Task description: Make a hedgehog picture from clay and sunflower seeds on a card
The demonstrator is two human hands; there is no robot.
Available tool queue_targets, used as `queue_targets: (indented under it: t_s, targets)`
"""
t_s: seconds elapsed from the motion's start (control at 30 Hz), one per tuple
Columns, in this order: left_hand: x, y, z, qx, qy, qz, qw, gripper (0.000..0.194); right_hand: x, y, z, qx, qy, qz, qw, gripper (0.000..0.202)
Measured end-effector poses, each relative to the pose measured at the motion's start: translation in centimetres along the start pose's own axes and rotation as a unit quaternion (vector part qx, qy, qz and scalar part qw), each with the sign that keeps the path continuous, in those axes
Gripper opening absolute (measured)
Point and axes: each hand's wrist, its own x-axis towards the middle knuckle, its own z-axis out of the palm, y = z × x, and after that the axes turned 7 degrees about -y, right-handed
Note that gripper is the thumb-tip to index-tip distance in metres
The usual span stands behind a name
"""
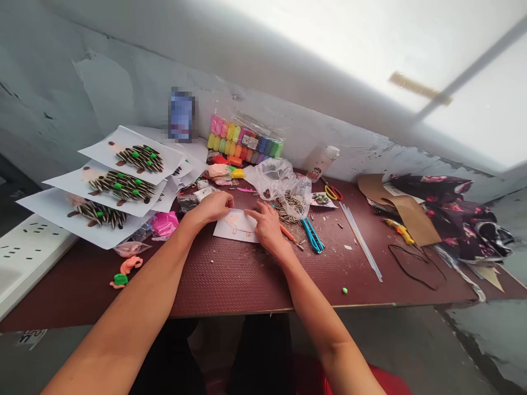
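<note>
A small white paper (224,229) with a peach patch and orange outline drawing lies on the dark red table. At its left edge is my left hand (214,206), fingers curled down, with what it holds, if anything, too small to tell. My right hand (267,224) rests on the paper's right side, index finger stretched toward the drawing and the other fingers partly bent. Just behind the right hand, sunflower seeds (288,208) spill from a clear plastic bag (274,174). An orange pencil-like tool (288,233) and a blue cutter (313,236) lie right of that hand.
Papers with seed hedgehogs (119,189) are stacked at left beside a white power strip (24,252). Colored clay packs (242,144), a white bottle (324,163), scissors (333,192), clear sticks (361,241) and a yellow glue gun (401,231) lie beyond or right.
</note>
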Motion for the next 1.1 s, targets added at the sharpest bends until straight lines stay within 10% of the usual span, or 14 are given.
queue_targets:
  t_s: [1.1]
  targets:
    - [-0.2,0.0,0.0,-0.002,0.009,-0.014,1.0,0.026,-1.3,-0.5,-0.3,-0.022,-0.016,-0.059,0.998,0.048]
